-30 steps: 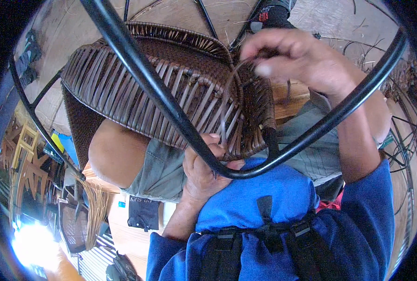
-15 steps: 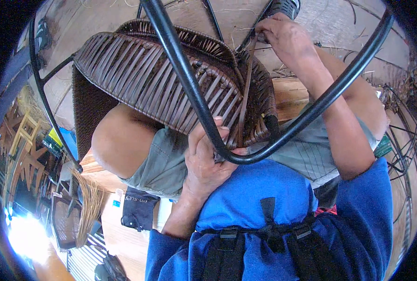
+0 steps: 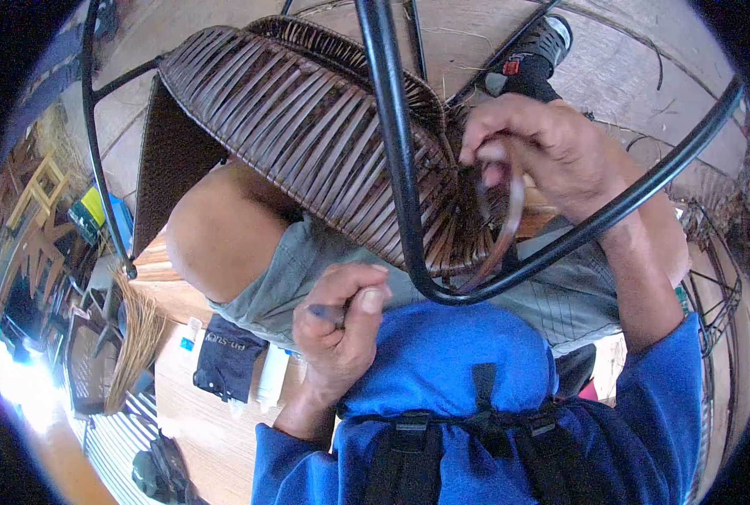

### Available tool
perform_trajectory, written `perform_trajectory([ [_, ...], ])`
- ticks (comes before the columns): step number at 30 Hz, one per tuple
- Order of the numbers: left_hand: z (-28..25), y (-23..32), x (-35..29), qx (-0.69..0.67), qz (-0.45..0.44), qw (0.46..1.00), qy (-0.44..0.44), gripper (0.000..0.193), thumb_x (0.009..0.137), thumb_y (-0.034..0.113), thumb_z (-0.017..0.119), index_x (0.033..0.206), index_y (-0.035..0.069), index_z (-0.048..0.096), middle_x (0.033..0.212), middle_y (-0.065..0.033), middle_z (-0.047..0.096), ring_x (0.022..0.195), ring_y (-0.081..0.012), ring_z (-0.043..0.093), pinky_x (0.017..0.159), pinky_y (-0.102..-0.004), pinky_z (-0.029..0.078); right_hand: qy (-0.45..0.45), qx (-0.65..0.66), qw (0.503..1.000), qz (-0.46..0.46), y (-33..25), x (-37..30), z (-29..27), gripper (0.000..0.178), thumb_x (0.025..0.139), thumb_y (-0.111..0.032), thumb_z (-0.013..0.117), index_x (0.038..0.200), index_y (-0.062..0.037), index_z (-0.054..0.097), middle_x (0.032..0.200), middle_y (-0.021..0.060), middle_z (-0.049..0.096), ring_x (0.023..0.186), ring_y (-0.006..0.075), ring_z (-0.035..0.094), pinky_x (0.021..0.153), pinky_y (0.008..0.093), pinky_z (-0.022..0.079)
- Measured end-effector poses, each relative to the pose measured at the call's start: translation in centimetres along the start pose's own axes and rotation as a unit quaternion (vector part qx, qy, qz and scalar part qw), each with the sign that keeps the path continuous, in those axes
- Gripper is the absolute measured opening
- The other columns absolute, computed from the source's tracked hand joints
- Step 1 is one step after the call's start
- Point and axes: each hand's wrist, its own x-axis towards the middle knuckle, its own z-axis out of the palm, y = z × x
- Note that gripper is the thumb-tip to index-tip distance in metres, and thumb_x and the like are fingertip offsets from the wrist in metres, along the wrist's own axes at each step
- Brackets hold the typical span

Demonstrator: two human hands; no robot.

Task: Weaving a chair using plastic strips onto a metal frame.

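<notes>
A dark brown woven wicker piece (image 3: 274,126), with flat strips wrapped side by side, lies tilted across my lap. A black bent metal tube (image 3: 404,185) passes in front of it. My right hand (image 3: 547,151) is closed at the wicker's right end, on a thin brown strip (image 3: 510,223) that loops down toward the woven edge; motion blurs the fingers and the strip. Below the wicker's lower edge, apart from it, my left hand (image 3: 337,328) is curled around a small dark pointed object (image 3: 324,314), mostly hidden by the fingers.
Other black metal legs (image 3: 97,160) rise at the left. A bundle of thin straw-coloured strands (image 3: 135,345) stands at the lower left, near a dark cloth pouch (image 3: 228,358) on a wooden board (image 3: 190,421). Metal frames (image 3: 716,295) lie at the far right. My shoe (image 3: 543,46) rests on the floor.
My left hand has drawn back from the wicker's lower edge, down and left. My right hand has come down and nearer, and the strip, straight before, now bends in a loop.
</notes>
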Motion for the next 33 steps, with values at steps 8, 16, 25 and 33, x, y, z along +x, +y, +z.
perform_trajectory([
  [8, 0.5, 1.6, 0.0, 0.016, -0.157, 0.987, -0.004, 0.022, 0.092, 0.013, 0.055, 0.109, 0.001, 0.062, 0.079, -0.0027, 0.062, 0.06, -0.0045, 0.049, 0.054, -0.0195, 0.041, 0.047, -0.406, 0.91, -0.067, 3.0, 0.9, -2.1, 0.018, 0.089, -0.007, 0.05, 0.105, -0.0043, 0.059, 0.09, 0.0179, 0.062, 0.083, 0.0346, 0.062, 0.07, 0.0377, 0.049],
  [16, 2.6, 1.2, 1.5, 0.052, -0.11, 0.991, -0.055, 0.033, 0.088, 0.01, 0.048, 0.118, 0.001, 0.059, 0.068, 0.001, 0.057, 0.051, -0.0047, 0.045, 0.048, -0.0197, 0.037, 0.102, -0.492, 0.864, 0.002, 3.3, 4.1, -0.3, 0.02, 0.09, -0.015, 0.049, 0.105, -0.0061, 0.059, 0.092, 0.0225, 0.062, 0.09, 0.0409, 0.058, 0.075, 0.044, 0.048],
  [25, 1.8, 0.5, 4.8, -0.099, -0.075, 0.981, -0.15, 0.034, 0.091, 0.019, 0.052, 0.119, 0.0, 0.055, 0.092, -0.0052, 0.066, 0.05, -0.0068, 0.045, 0.046, -0.0222, 0.042, 0.05, -0.774, 0.622, -0.111, 3.1, 5.1, 1.7, 0.02, 0.088, -0.015, 0.05, 0.104, -0.0073, 0.06, 0.072, 0.0109, 0.062, 0.065, 0.0242, 0.06, 0.06, 0.0338, 0.046],
  [33, 1.6, 1.7, 7.2, -0.131, -0.075, 0.983, -0.107, 0.017, 0.089, 0.014, 0.055, 0.079, 0.001, 0.06, 0.06, -0.0065, 0.055, 0.051, -0.0162, 0.051, 0.047, -0.0302, 0.042, 0.079, -0.32, 0.944, -0.013, -0.8, 2.0, 2.3, 0.02, 0.088, -0.013, 0.052, 0.097, -0.0012, 0.065, 0.064, 0.0118, 0.061, 0.054, 0.0182, 0.057, 0.049, 0.0322, 0.044],
])
